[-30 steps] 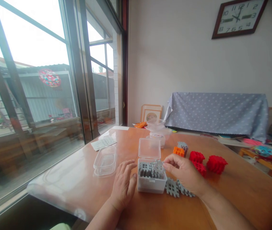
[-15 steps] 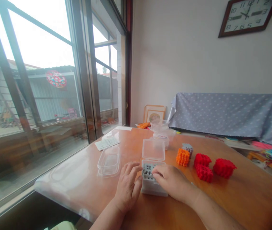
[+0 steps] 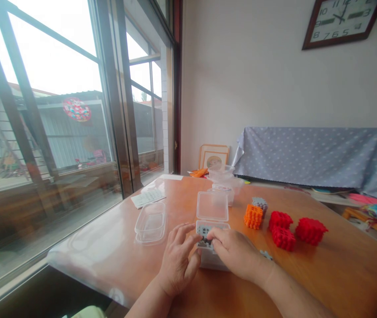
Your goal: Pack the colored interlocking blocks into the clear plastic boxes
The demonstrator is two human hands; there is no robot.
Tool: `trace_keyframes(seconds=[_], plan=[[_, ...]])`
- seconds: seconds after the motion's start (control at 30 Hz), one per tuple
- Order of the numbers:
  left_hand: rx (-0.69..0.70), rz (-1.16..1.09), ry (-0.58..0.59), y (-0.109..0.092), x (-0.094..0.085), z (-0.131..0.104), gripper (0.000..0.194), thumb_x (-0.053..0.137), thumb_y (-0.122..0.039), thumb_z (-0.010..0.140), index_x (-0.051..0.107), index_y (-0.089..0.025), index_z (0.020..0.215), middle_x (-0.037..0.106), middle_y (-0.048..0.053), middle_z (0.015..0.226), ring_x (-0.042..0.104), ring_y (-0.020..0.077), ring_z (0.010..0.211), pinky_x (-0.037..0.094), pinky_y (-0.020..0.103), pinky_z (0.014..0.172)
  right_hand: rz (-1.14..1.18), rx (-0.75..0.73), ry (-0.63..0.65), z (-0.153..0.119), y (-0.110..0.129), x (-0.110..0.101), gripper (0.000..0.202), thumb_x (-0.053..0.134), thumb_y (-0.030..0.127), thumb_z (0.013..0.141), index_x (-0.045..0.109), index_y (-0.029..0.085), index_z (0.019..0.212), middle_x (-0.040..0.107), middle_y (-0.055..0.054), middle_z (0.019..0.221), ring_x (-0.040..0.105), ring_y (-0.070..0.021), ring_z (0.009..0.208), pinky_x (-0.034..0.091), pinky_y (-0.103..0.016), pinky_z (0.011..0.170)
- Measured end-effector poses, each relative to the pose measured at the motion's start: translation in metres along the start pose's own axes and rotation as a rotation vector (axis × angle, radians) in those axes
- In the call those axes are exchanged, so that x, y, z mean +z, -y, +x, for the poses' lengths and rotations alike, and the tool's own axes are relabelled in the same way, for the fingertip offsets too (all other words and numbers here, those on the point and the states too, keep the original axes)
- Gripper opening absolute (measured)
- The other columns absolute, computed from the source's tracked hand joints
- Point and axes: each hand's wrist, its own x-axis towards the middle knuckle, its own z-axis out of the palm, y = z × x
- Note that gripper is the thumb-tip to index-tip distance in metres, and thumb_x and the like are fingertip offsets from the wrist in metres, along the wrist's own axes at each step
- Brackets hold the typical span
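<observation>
A clear plastic box with its lid tipped back stands in front of me, holding grey interlocking plastic pieces. My left hand is at the box's left side, fingers stretched out and fingertips at the grey pieces, thumb apart. From the right, my right hand reaches over the rim, its fingers bent together on the grey pieces; the fingertips are partly hidden. A loose grey piece lies on the table beside my right wrist.
Red block stacks, an orange stack and a grey stack stand to the right. On the left are an open clear container and a printed sheet. More clear containers stand at the back of the wooden table.
My right hand has shifted slightly left over the box, and my left fingertips have come closer to it over the grey pieces. More of the loose grey piece near my right wrist shows.
</observation>
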Motion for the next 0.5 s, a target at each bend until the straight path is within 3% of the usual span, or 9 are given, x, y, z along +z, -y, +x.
trace_keyframes(seconds=[0.27, 0.4, 0.5], plan=[[0.013, 0.025, 0.006, 0.001, 0.001, -0.001, 0.032, 0.056, -0.021, 0.09, 0.064, -0.026, 0.121, 0.052, 0.011, 0.137, 0.048, 0.03, 0.129, 0.045, 0.051, 0.108, 0.113, -0.012, -0.123, -0.002, -0.008, -0.008, 0.022, 0.049, 0.025, 0.092, 0.069, 0.027, 0.099, 0.073, -0.001, 0.095, 0.066, -0.0195, 0.089, 0.042, -0.027, 0.074], [0.015, 0.032, 0.009, 0.003, 0.002, -0.001, 0.033, 0.056, -0.021, 0.091, 0.063, -0.026, 0.123, 0.051, 0.011, 0.139, 0.047, 0.03, 0.131, 0.043, 0.052, 0.11, 0.187, 0.067, -0.222, -0.008, -0.034, -0.021, 0.022, 0.048, 0.03, 0.093, 0.069, 0.026, 0.1, 0.071, 0.0, 0.084, 0.064, -0.0189, 0.08, 0.044, -0.029, 0.072], [0.007, 0.028, 0.006, 0.004, 0.003, -0.001, 0.033, 0.056, -0.022, 0.091, 0.062, -0.026, 0.123, 0.052, 0.011, 0.139, 0.047, 0.0304, 0.131, 0.043, 0.052, 0.11, 0.169, 0.102, -0.219, -0.018, -0.061, -0.029, 0.024, 0.05, 0.034, 0.093, 0.07, 0.024, 0.1, 0.072, -0.003, 0.089, 0.064, -0.0206, 0.085, 0.046, -0.032, 0.078]])
